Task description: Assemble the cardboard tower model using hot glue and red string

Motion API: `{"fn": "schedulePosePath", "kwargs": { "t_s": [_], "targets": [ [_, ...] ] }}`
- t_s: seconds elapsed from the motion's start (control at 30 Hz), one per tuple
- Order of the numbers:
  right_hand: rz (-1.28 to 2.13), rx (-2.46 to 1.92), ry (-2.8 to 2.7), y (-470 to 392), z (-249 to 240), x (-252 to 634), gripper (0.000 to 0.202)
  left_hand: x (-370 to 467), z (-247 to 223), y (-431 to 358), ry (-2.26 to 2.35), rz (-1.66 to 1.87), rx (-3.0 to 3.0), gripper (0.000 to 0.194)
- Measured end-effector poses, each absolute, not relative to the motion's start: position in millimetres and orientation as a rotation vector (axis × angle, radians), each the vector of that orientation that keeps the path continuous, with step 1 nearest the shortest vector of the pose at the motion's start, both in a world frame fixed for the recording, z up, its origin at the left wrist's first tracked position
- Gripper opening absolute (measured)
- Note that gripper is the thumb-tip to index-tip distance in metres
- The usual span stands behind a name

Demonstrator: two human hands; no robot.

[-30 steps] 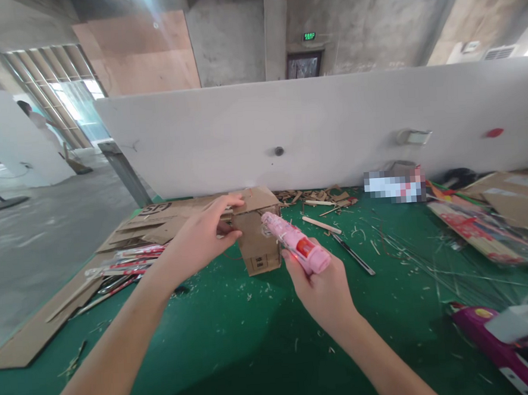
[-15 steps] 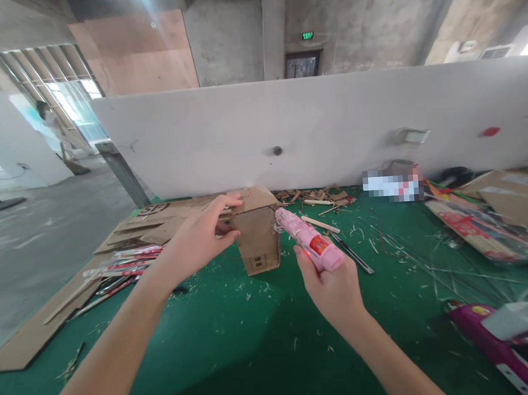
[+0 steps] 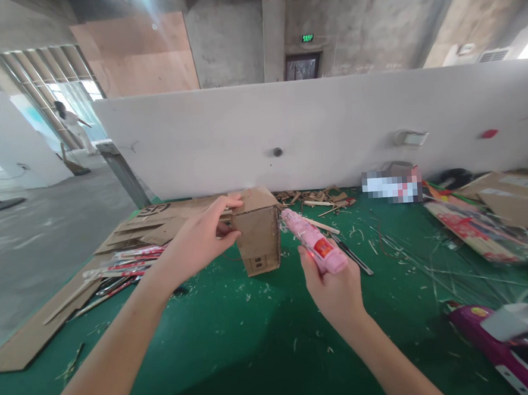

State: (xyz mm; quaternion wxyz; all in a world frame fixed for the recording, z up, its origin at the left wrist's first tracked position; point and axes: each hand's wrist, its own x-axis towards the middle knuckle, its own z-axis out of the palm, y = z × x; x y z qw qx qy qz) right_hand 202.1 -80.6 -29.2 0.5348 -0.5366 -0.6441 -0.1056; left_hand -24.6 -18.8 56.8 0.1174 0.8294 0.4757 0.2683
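Note:
A small cardboard box (image 3: 258,239) stands upright near the middle of the green table. My left hand (image 3: 208,233) grips its left side, thumb at the near face and fingers over the top edge. My right hand (image 3: 335,291) is wrapped round a pink hot glue gun (image 3: 310,237), just right of the box. The gun's nozzle points at the box's upper right edge, where rough bits show along the side. Whether the tip touches the cardboard I cannot tell.
Flat cardboard pieces (image 3: 127,229) and wrapped sticks (image 3: 129,259) lie left. Behind the gun are a utility knife (image 3: 354,256), wooden sticks and cardboard scraps (image 3: 317,195). A purple power strip (image 3: 482,327) sits front right. A white partition (image 3: 197,136) borders the back; a person (image 3: 74,125) stands far left.
The glue gun in my right hand has shifted slightly right, away from the box's edge. My left hand and the box have hardly moved. The distant person has moved right.

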Motion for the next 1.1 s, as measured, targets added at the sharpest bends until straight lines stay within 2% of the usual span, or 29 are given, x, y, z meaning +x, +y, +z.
{"fn": "schedulePosePath", "kwargs": {
  "t_s": [0.37, 0.63, 0.87, 0.97, 1.1],
  "targets": [
    [-0.201, -1.269, -1.539, -79, -28, 205, 0.021, -24, 56, -20, 1.414, 0.798, 2.421, 0.043],
    [0.127, -1.308, -1.468, -76, -22, 206, 0.032, -22, 55, -18, 1.411, 0.814, 2.453, 0.042],
    [0.275, -1.465, -1.295, -49, -56, 227, 0.046, -19, 55, -22, 1.473, 0.796, 2.544, 0.044],
    [0.229, -1.496, -1.445, -32, -76, 237, 0.041, -19, 55, -23, 1.476, 0.798, 2.586, 0.044],
    [0.249, -1.832, -1.648, -15, -92, 244, 0.034, -19, 55, -23, 1.464, 0.825, 2.702, 0.039]
  ]
}}
